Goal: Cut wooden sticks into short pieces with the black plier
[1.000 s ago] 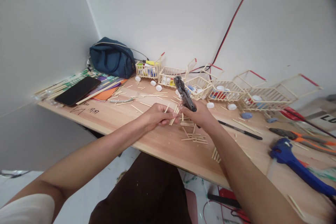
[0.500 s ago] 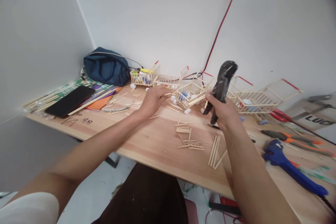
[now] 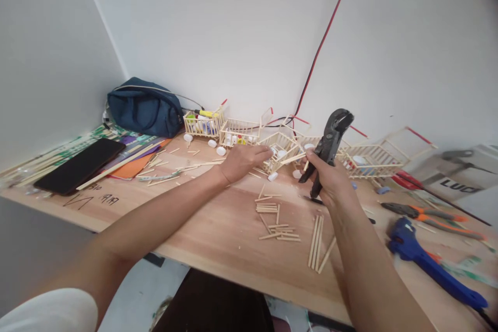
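My right hand (image 3: 330,174) is wrapped round a black pliers-like hand tool (image 3: 330,137), held upright. Thin wooden sticks (image 3: 292,158) stick out to the left from between the thumb and fingers of that same hand. Beside them, a small cart built of wooden sticks (image 3: 280,141) stands tilted, with white and blue round pieces in it. My left hand (image 3: 245,162) reaches to this cart's left side, fingers closed together at its edge. Whatever those fingertips hold, if anything, is hidden.
More stick carts (image 3: 241,129) with red handles line the wall. Cut sticks (image 3: 279,231) lie about the wooden table (image 3: 218,233). At the right are a blue glue gun (image 3: 431,264) and orange-handled pliers (image 3: 431,215); at the left, a phone (image 3: 80,166) and a blue pouch (image 3: 146,109).
My left hand has moved right, closer to the middle cart; the stick at its fingertips no longer shows. My right hand keeps the tool and sticks. The view has shifted slightly.
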A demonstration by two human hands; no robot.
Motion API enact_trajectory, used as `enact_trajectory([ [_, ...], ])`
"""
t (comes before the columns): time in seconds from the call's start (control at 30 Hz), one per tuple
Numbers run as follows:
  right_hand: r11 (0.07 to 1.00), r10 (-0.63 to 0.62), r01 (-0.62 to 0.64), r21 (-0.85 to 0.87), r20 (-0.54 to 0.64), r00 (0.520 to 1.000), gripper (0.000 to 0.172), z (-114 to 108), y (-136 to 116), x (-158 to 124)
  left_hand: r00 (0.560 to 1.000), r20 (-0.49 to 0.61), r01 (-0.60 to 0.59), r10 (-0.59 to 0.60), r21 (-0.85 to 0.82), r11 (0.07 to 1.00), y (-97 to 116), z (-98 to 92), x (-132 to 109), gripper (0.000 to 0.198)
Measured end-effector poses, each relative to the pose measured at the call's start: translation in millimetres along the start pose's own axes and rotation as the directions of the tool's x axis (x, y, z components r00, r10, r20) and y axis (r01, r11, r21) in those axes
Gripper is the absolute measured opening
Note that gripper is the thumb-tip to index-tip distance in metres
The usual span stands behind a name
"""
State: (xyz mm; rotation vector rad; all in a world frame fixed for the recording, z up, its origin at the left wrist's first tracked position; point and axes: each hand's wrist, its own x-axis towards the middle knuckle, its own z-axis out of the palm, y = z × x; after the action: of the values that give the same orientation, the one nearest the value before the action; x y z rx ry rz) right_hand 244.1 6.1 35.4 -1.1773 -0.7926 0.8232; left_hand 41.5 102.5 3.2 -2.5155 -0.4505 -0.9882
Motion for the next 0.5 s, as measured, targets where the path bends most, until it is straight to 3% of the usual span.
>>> enact_trajectory([
  [0.23,1.000,0.022,-0.022,0.018,-0.019,1.000,0.046,-2,1,2,1.000,-0.006,0.022,-0.022,0.076,0.997,11,0.9,-4,0.027],
  [0.5,0.998,0.045,-0.045,0.046,0.002,0.999,0.045,-2,5,5,0.986,0.128,0.085,-0.104,0.148,0.985,25,-3.1,-2,0.037],
])
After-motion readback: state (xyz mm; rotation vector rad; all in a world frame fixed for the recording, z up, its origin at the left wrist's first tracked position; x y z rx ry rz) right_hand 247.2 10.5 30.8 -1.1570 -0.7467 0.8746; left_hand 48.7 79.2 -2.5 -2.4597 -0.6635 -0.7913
